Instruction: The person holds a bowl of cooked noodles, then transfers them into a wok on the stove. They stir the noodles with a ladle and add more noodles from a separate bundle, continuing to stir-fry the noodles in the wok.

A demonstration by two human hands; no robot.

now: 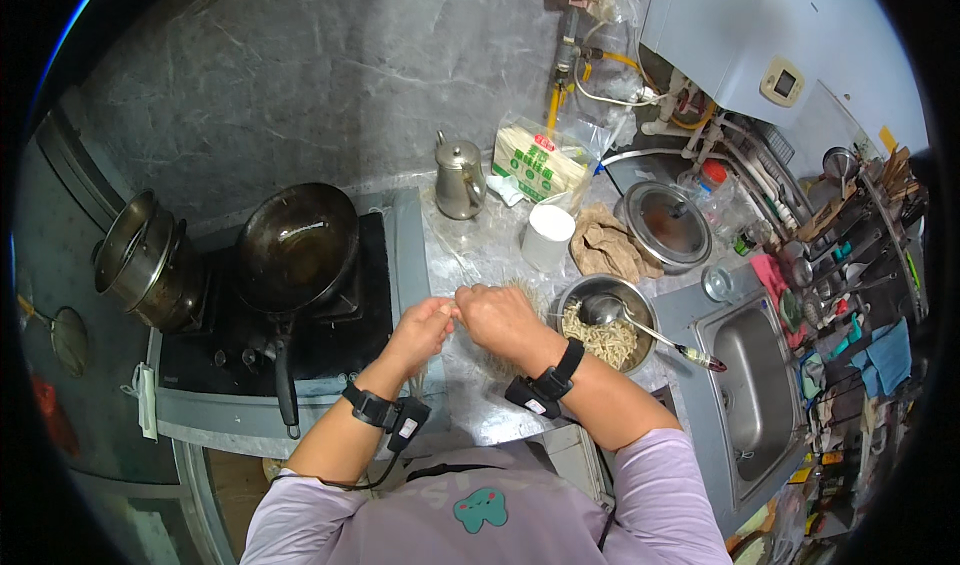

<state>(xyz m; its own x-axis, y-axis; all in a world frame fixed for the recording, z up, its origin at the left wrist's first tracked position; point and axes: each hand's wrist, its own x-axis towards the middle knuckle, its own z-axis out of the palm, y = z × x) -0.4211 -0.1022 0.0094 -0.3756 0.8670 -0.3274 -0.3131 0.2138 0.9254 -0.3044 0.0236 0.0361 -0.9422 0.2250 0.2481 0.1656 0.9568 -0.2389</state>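
Observation:
My left hand [424,332] and my right hand [499,319] meet at their fingertips over the grey marbled counter [480,422]. A small pale piece of food [452,307] is pinched between them, mostly hidden by the fingers. Beneath my right hand lies a loose pile of thin, pale, straw-like strands [525,292], partly covered by the hand and wrist. Just right of that hand stands a metal bowl [651,326] holding pale, shredded-looking food [604,340]. A metal ladle [600,310] rests in the bowl, its handle reaching out over the rim to the right.
On the left, a dark wok [296,257] and a steel pot [142,272] sit on the black gas hob [202,362]. Behind my hands are a metal kettle [459,182], a white canister [547,238], packaged noodles [540,163], brown cloth [609,246] and a lidded pot [666,223]. A sink [757,392] lies right.

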